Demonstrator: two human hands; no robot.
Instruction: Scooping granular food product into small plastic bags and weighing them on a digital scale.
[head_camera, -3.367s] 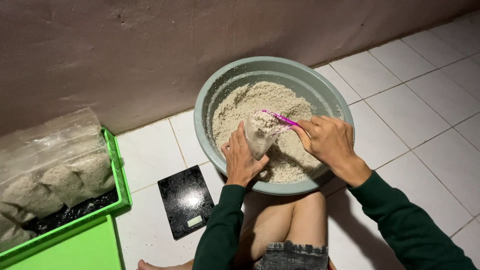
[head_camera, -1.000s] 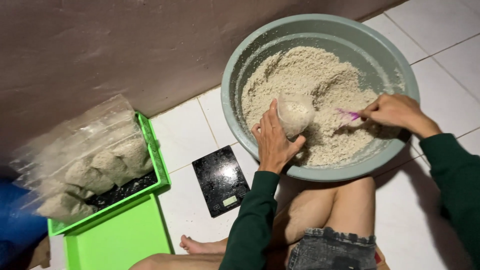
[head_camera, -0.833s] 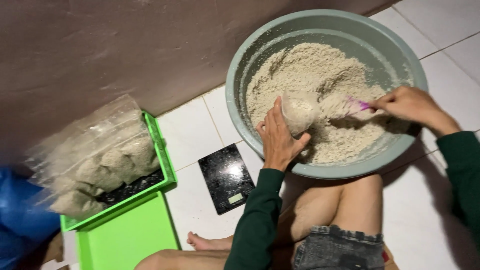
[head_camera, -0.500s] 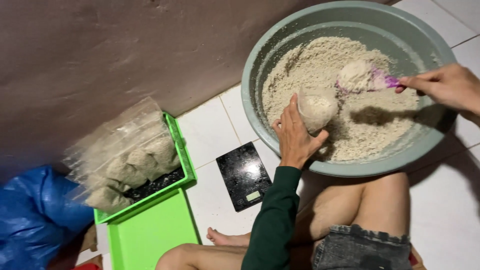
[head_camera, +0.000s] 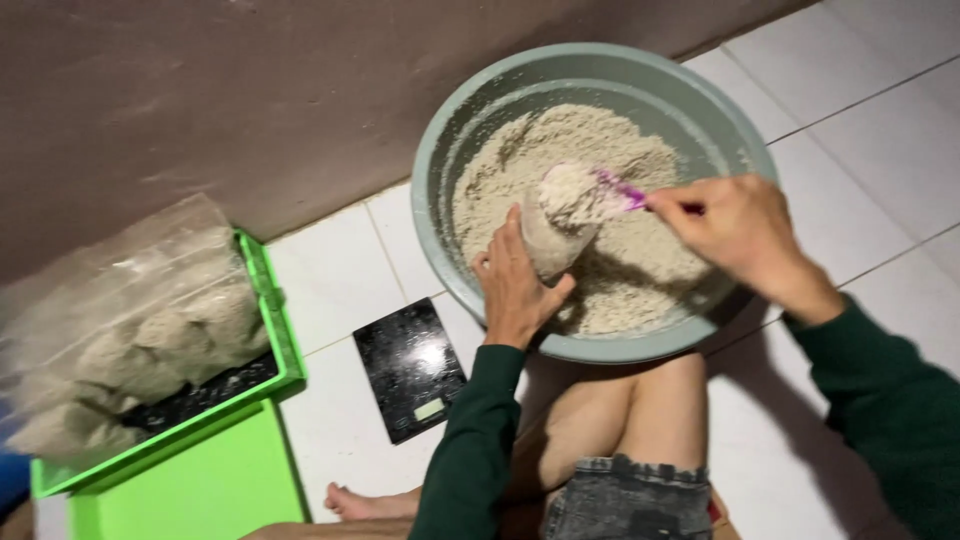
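Nearby, a black scale (head_camera: 411, 368) lay on the white floor (head_camera: 860, 130), and a green crate (head_camera: 262, 320) held full bags (head_camera: 130, 330). Inside the big grey bowl (head_camera: 470, 130) of pale crumbs (head_camera: 560, 140), the left hand (head_camera: 515, 290) gripped a small clear bag (head_camera: 556, 228). The right hand (head_camera: 735, 225) gripped a purple scoop (head_camera: 618, 190), heaped with crumbs, right over the bag's mouth.

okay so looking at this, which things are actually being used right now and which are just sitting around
In use:
left hand holding the small clear bag
right hand with the purple scoop
grey basin of pale crumbly mix

Sitting about:
black kitchen scale
green crate with filled bags
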